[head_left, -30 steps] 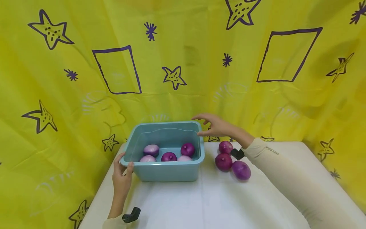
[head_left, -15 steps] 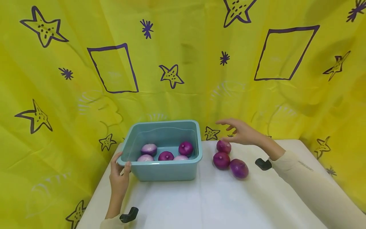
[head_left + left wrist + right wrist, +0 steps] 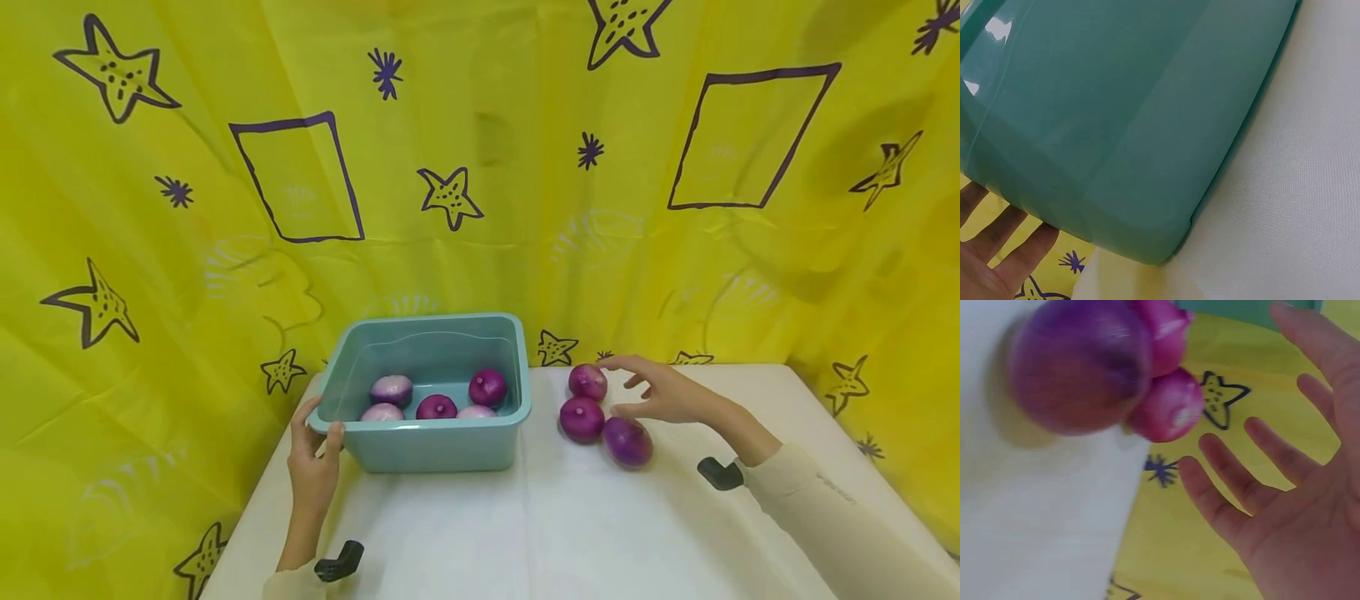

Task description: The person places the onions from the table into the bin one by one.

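Five onions (image 3: 437,407) already sit in the tub (image 3: 442,446), which the left hand (image 3: 315,467) grips by its corner, while three onions (image 3: 600,414) wait on the bench (image 3: 570,525) under the open, empty right hand (image 3: 663,396).

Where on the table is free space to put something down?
The white table is bare in front of the tub and the three onions, between both hands. It is crowded right of the tub, where the right hand reaches.

Cream long sleeves (image 3: 817,508), black wrist mounts (image 3: 718,473), bare fingers (image 3: 626,363).
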Demonstrator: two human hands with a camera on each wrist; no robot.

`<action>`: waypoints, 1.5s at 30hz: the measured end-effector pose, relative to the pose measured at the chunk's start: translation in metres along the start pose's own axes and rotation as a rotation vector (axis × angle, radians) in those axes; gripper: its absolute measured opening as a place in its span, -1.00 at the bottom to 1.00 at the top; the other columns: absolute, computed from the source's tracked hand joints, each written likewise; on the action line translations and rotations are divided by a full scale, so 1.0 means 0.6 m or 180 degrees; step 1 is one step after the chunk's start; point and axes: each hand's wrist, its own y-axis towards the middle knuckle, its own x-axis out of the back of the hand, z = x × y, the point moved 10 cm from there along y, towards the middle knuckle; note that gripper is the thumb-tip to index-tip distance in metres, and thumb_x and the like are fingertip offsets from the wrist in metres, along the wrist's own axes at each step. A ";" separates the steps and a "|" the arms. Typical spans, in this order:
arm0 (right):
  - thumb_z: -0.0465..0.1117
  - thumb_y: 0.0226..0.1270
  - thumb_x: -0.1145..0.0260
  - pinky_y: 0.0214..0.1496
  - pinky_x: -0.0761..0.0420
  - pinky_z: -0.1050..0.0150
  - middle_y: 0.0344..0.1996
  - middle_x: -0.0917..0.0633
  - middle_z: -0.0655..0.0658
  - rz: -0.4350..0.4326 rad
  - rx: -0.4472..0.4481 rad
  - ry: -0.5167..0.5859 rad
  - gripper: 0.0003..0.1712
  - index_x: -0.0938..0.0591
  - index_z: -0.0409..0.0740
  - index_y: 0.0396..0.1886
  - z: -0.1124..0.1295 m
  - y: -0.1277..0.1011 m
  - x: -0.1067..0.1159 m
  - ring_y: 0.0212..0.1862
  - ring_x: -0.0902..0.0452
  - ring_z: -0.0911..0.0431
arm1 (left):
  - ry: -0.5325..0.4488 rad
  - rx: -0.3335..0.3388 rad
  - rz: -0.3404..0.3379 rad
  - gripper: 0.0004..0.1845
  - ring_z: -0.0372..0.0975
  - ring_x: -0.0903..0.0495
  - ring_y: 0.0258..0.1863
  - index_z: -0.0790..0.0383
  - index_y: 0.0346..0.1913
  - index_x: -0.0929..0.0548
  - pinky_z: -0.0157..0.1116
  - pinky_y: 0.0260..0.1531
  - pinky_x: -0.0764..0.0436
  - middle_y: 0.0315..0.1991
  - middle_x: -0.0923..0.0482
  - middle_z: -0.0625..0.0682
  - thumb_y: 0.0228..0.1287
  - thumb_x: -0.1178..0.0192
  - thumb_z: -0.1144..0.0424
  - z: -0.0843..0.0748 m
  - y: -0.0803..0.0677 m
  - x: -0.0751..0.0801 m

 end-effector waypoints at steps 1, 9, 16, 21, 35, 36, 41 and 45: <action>-0.04 0.27 -0.53 0.01 -0.66 -0.22 0.38 -0.46 -0.33 0.0048 -0.0032 0.0030 -0.15 -0.39 -0.16 0.48 -0.009 -0.008 -0.007 0.11 -0.59 -0.25 | 0.0006 0.0006 0.0004 -0.46 0.22 -0.56 0.20 0.13 0.48 -0.32 -0.68 -0.09 -0.48 0.36 -0.46 0.35 0.51 -0.14 0.35 0.000 0.000 0.000; -0.05 0.28 -0.53 -0.06 -0.71 -0.07 0.38 -0.38 -0.47 0.0292 -0.0133 0.0265 -0.13 -0.35 -0.12 0.50 -0.061 -0.054 -0.053 0.07 -0.63 -0.30 | -0.0046 -0.0012 0.0027 -0.45 0.22 -0.55 0.21 0.13 0.49 -0.31 -0.67 -0.11 -0.50 0.37 -0.45 0.36 0.51 -0.13 0.35 -0.001 0.002 0.000; -0.10 0.26 -0.53 -0.12 -0.67 0.20 0.37 -0.39 -0.48 0.0420 -0.0163 0.0415 -0.15 -0.37 -0.11 0.48 -0.076 -0.070 -0.079 0.01 -0.64 -0.15 | -0.0053 0.0040 0.0045 -0.45 0.23 -0.53 0.22 0.13 0.49 -0.30 -0.67 -0.11 -0.49 0.38 -0.43 0.37 0.52 -0.12 0.34 0.002 0.000 -0.001; -0.15 0.23 -0.55 -0.06 -0.68 0.17 0.34 -0.45 -0.43 0.0412 -0.0143 0.0440 -0.16 -0.39 -0.19 0.46 -0.077 -0.074 -0.089 -0.05 -0.61 -0.04 | -0.0030 0.0064 0.0055 -0.45 0.23 -0.53 0.21 0.12 0.49 -0.29 -0.68 -0.11 -0.48 0.38 -0.43 0.37 0.52 -0.12 0.32 0.001 0.001 -0.003; -0.07 0.23 -0.56 -0.10 -0.68 0.14 0.19 -0.61 -0.32 0.0141 -0.0098 0.0176 -0.24 -0.49 -0.12 0.39 -0.089 -0.072 -0.085 -0.19 -0.65 0.11 | 0.0002 0.0056 0.0034 -0.46 0.23 -0.54 0.21 0.12 0.48 -0.31 -0.66 -0.09 -0.49 0.36 -0.46 0.35 0.52 -0.13 0.33 -0.001 0.002 -0.001; -0.06 0.21 -0.57 -0.10 -0.68 0.15 0.18 -0.62 -0.30 0.0126 -0.0103 0.0160 -0.23 -0.50 -0.11 0.38 -0.089 -0.072 -0.085 -0.20 -0.65 0.12 | -0.0008 0.0050 0.0027 -0.46 0.23 -0.55 0.21 0.12 0.48 -0.31 -0.66 -0.09 -0.49 0.36 -0.47 0.35 0.52 -0.13 0.33 -0.001 0.002 -0.001; -0.05 0.20 -0.57 -0.09 -0.67 0.15 0.15 -0.64 -0.28 0.0133 -0.0093 0.0120 -0.24 -0.52 -0.11 0.37 -0.085 -0.066 -0.082 -0.23 -0.65 0.16 | -0.0024 0.0057 0.0022 -0.46 0.26 -0.54 0.22 0.11 0.48 -0.31 -0.67 -0.13 -0.50 0.37 -0.45 0.36 0.52 -0.14 0.32 -0.001 0.003 -0.001; -0.08 0.20 -0.57 -0.09 -0.67 0.14 0.15 -0.63 -0.29 0.0162 -0.0129 0.0213 -0.24 -0.52 -0.13 0.37 -0.085 -0.067 -0.084 -0.23 -0.66 0.14 | -0.0020 0.0075 0.0062 -0.46 0.29 -0.52 0.24 0.12 0.48 -0.29 -0.68 -0.12 -0.49 0.39 -0.43 0.37 0.53 -0.13 0.29 0.000 0.002 -0.001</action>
